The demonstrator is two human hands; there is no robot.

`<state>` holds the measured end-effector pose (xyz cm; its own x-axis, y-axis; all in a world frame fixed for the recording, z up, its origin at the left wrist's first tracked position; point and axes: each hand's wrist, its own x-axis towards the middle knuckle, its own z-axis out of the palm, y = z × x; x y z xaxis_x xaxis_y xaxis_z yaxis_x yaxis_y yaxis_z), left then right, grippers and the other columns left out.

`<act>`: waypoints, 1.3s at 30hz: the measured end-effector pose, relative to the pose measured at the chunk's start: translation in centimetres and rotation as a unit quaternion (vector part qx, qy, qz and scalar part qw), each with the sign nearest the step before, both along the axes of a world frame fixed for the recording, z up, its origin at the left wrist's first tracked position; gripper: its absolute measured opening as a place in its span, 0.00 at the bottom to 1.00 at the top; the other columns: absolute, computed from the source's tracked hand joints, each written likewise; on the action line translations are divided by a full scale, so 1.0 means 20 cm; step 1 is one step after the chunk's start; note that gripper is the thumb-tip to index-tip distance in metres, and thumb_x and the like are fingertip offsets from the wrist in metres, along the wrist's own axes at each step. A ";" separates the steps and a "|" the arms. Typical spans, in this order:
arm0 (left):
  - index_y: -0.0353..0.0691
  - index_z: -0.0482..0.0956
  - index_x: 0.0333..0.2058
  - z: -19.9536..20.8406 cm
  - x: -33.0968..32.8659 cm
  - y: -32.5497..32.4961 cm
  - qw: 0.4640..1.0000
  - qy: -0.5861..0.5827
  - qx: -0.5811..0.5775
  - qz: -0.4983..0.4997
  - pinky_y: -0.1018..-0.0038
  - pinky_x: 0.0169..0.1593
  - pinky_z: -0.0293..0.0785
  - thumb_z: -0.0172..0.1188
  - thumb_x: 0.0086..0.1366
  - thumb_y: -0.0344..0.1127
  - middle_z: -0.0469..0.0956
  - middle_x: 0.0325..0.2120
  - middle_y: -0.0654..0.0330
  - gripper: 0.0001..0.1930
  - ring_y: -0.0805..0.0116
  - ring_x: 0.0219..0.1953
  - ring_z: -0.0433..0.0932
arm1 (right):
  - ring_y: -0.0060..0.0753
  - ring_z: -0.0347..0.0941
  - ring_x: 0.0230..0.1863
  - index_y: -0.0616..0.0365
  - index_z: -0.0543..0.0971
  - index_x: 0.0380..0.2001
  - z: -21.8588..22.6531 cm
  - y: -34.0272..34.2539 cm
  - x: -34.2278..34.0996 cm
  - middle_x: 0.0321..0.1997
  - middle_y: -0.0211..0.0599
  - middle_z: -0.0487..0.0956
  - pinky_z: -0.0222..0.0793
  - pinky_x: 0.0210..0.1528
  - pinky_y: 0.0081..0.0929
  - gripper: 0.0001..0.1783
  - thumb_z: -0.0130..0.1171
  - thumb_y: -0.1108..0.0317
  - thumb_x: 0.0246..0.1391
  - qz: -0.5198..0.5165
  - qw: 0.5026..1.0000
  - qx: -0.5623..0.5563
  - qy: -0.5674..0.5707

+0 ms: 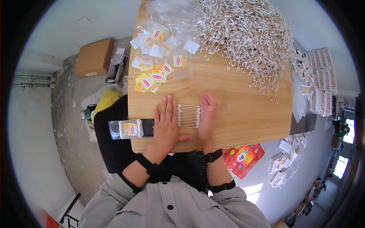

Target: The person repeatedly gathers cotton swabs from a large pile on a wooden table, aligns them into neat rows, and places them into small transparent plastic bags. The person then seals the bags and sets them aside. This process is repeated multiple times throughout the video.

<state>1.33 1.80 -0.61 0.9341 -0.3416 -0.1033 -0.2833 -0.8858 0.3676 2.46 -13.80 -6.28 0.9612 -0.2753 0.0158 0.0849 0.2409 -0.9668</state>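
A row of cotton swabs lies side by side on the wooden table between my hands. My left hand rests flat at their left ends, fingers stretched out and thumb pointing right below the row. Against the right ends stands my right hand, turned on its edge with fingers extended. Neither hand grips anything. To the left of my left hand, a clear bag of swabs with a yellow label sits on a dark strip at the table edge.
A large heap of loose swabs covers the back right of the table. Yellow and white label cards and clear plastic bags lie at the back left. Packed swab bundles are stacked beyond the right edge. A cardboard box stands on the floor.
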 end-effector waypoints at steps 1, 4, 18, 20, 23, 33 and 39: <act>0.23 0.48 0.67 -0.01 -0.01 0.00 1.000 -0.010 0.011 0.000 0.47 0.72 0.40 0.74 0.32 0.65 0.44 0.71 0.40 0.71 0.46 0.74 0.42 | 0.46 0.55 0.71 0.68 0.57 0.64 0.08 0.04 0.00 0.66 0.49 0.60 0.48 0.73 0.40 0.31 0.34 0.51 0.72 0.012 1.000 -0.021 0.008; 0.23 0.48 0.67 0.00 -0.01 0.00 1.000 -0.010 0.017 -0.003 0.48 0.72 0.40 0.73 0.33 0.67 0.45 0.71 0.41 0.71 0.48 0.74 0.42 | 0.43 0.59 0.68 0.67 0.60 0.63 0.12 0.06 0.01 0.63 0.48 0.62 0.54 0.69 0.37 0.27 0.38 0.57 0.72 0.007 1.000 -0.011 0.007; 0.30 0.49 0.69 0.00 -0.07 -0.07 0.998 -0.013 -0.037 -0.039 0.47 0.71 0.39 0.69 0.37 0.68 0.46 0.71 0.45 0.67 0.53 0.74 0.44 | 0.33 0.74 0.33 0.55 0.82 0.33 0.34 -0.17 0.21 0.31 0.34 0.74 0.73 0.38 0.29 0.08 0.67 0.72 0.47 0.198 0.863 -0.450 0.115; 0.30 0.49 0.69 0.01 -0.07 -0.07 0.998 -0.010 -0.032 -0.044 0.47 0.72 0.39 0.69 0.38 0.68 0.46 0.71 0.45 0.67 0.53 0.74 0.44 | 0.34 0.74 0.32 0.55 0.82 0.33 0.33 -0.17 0.22 0.31 0.34 0.74 0.73 0.38 0.29 0.07 0.66 0.72 0.48 0.199 0.858 -0.457 0.121; 0.30 0.49 0.69 0.01 -0.07 -0.07 0.998 -0.005 -0.022 -0.050 0.48 0.72 0.39 0.70 0.39 0.67 0.47 0.71 0.45 0.66 0.53 0.74 0.44 | 0.31 0.75 0.35 0.56 0.81 0.36 0.31 -0.17 0.21 0.35 0.35 0.74 0.74 0.38 0.30 0.05 0.62 0.71 0.55 0.137 0.862 -0.479 0.093; 0.30 0.51 0.68 -0.07 -0.08 -0.09 0.998 -0.053 0.003 -0.033 0.53 0.73 0.39 0.65 0.51 0.62 0.48 0.71 0.48 0.56 0.56 0.74 0.44 | 0.43 0.65 0.63 0.68 0.67 0.57 0.09 0.07 -0.06 0.59 0.47 0.66 0.59 0.68 0.39 0.23 0.36 0.59 0.72 -0.051 0.998 -0.036 -0.002; 0.31 0.54 0.68 -0.04 -0.10 -0.01 0.997 -0.060 0.035 -0.032 0.53 0.73 0.39 0.64 0.52 0.59 0.49 0.71 0.48 0.53 0.56 0.74 0.46 | 0.44 0.63 0.63 0.66 0.68 0.58 0.13 0.18 -0.09 0.60 0.47 0.66 0.57 0.67 0.40 0.23 0.37 0.60 0.71 -0.019 0.989 -0.144 -0.002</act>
